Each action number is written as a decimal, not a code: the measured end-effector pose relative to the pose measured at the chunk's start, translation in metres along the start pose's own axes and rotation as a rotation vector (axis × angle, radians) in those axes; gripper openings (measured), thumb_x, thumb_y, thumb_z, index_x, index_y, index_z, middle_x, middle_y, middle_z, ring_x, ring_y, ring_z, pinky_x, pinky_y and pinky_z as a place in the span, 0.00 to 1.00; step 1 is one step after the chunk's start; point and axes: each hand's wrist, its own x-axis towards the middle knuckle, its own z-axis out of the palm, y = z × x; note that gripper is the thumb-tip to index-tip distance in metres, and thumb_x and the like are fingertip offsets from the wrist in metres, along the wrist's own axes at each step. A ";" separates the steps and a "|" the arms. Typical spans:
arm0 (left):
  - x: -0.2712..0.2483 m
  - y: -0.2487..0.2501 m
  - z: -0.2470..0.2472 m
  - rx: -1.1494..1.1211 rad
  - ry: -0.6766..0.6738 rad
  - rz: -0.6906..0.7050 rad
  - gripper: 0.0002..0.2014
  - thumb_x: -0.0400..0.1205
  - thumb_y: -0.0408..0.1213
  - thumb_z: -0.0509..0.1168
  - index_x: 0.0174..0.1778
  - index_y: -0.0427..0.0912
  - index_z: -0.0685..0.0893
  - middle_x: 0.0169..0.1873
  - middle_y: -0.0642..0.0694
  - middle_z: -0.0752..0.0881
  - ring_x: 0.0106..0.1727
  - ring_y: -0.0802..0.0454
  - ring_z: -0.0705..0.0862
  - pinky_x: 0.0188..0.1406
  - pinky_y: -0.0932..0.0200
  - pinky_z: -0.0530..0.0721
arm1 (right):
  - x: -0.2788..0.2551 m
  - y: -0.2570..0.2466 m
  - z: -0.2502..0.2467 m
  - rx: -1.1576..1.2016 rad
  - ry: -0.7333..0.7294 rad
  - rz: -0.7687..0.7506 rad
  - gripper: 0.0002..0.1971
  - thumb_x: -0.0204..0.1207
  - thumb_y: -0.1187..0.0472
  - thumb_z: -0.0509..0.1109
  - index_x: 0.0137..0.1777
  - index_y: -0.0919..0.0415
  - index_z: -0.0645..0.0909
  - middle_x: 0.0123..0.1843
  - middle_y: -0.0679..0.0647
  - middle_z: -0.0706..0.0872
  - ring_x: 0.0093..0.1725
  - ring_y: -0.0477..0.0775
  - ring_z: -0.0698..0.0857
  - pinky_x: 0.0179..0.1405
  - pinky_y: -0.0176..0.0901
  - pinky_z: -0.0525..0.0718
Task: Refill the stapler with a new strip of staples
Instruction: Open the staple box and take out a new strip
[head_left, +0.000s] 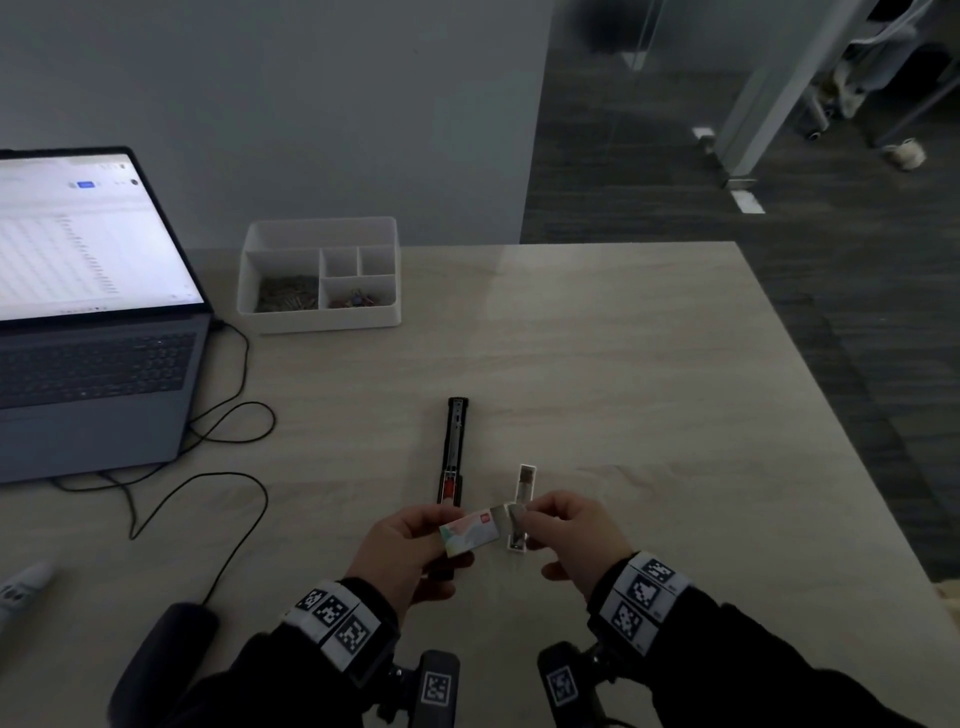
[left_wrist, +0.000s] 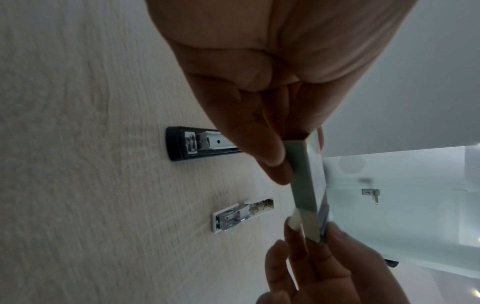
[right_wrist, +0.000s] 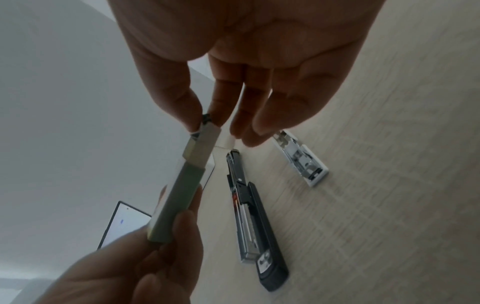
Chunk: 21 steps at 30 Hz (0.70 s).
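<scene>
A small colourful staple box (head_left: 470, 536) is held above the table between both hands. My left hand (head_left: 410, 540) grips its outer sleeve (right_wrist: 179, 197). My right hand (head_left: 566, 525) pinches the end of the pale inner tray (right_wrist: 202, 142), which is slid partly out; dark staples (right_wrist: 206, 118) show at my fingertips. The black stapler (head_left: 451, 452) lies opened flat on the table just beyond my left hand, its metal channel (right_wrist: 246, 222) facing up. A white stapler part (head_left: 523, 488) with a metal mechanism (left_wrist: 241, 214) lies to its right.
An open laptop (head_left: 93, 291) stands at the left with its black cable (head_left: 228, 441) looping over the table. A white divided organizer (head_left: 322, 275) with small clips sits at the back. The table's right edge (head_left: 831, 415) runs diagonally; dark floor lies beyond.
</scene>
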 end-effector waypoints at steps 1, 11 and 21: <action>0.001 0.000 0.000 -0.008 0.001 -0.001 0.08 0.78 0.26 0.69 0.51 0.38 0.88 0.38 0.37 0.92 0.32 0.46 0.90 0.19 0.58 0.84 | 0.003 0.002 -0.003 0.014 0.011 0.000 0.06 0.69 0.58 0.77 0.36 0.57 0.84 0.32 0.53 0.83 0.33 0.49 0.82 0.23 0.38 0.78; 0.006 -0.003 -0.003 -0.059 0.005 -0.014 0.10 0.79 0.26 0.68 0.54 0.38 0.87 0.36 0.41 0.92 0.31 0.47 0.90 0.18 0.58 0.84 | 0.057 0.039 -0.064 -0.643 0.220 0.071 0.14 0.67 0.45 0.78 0.31 0.55 0.83 0.30 0.47 0.86 0.38 0.53 0.87 0.37 0.38 0.78; 0.008 -0.002 -0.002 -0.059 -0.010 -0.009 0.10 0.80 0.25 0.67 0.53 0.40 0.88 0.36 0.42 0.93 0.32 0.49 0.90 0.20 0.58 0.85 | 0.045 0.026 -0.064 -0.703 0.256 -0.241 0.06 0.71 0.53 0.77 0.44 0.50 0.82 0.38 0.48 0.78 0.39 0.52 0.79 0.43 0.40 0.73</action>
